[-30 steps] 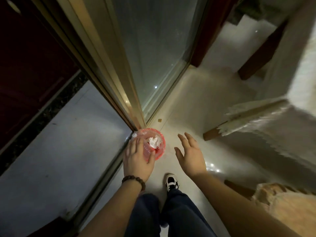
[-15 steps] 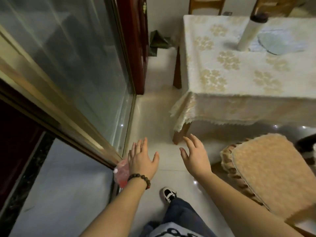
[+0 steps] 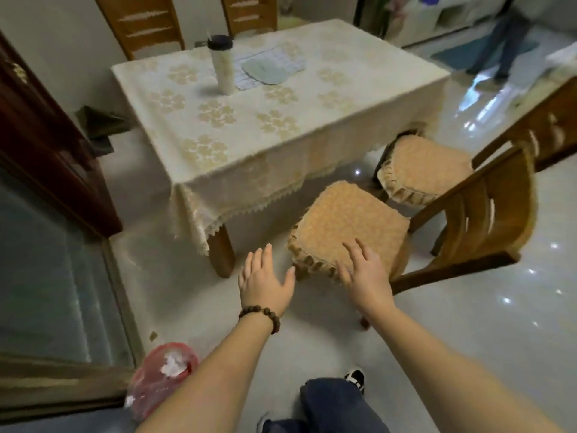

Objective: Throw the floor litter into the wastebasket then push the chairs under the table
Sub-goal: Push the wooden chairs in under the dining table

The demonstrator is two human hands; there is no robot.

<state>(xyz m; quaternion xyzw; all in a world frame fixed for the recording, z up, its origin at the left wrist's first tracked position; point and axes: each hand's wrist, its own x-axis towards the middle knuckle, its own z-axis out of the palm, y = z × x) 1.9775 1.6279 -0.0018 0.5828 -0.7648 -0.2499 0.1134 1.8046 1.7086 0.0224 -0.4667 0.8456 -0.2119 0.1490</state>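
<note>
A red wastebasket with a plastic liner and white crumpled paper inside stands on the floor at the lower left, beside the glass door. Both my hands are raised, empty, fingers spread. My left hand, with a bead bracelet, hovers over the floor by the table leg. My right hand is over the front corner of the near chair's cushion. That wooden chair stands pulled out from the table. A second cushioned chair stands behind it, partly under the table's corner.
A small brown scrap lies on the floor by the door track. A tumbler and a mat sit on the tablecloth. Two chair backs rise at the far side. A glass door is at left. A person walks at far right.
My view has swung up from the wastebasket to the table and chairs. My left hand left the basket rim; both hands moved forward toward the near chair.
</note>
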